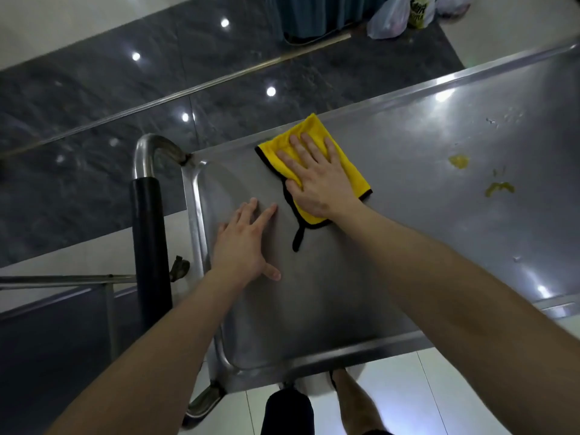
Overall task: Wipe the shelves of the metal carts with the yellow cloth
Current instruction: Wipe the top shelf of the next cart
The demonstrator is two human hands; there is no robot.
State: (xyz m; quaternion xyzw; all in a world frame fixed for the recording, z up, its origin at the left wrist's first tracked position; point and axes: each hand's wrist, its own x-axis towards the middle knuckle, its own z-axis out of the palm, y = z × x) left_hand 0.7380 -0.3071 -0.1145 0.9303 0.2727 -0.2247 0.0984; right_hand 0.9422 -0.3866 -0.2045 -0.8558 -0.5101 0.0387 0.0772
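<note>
Right hand (320, 180) lay flat, fingers straight, on cloth (342, 158) on shelf (408, 215). Left hand (244, 243) flat on shelf, holding nothing.

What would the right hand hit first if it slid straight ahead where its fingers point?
The right hand would probably meet the shelf's raised far rim, just beyond the yellow cloth it presses.
</note>
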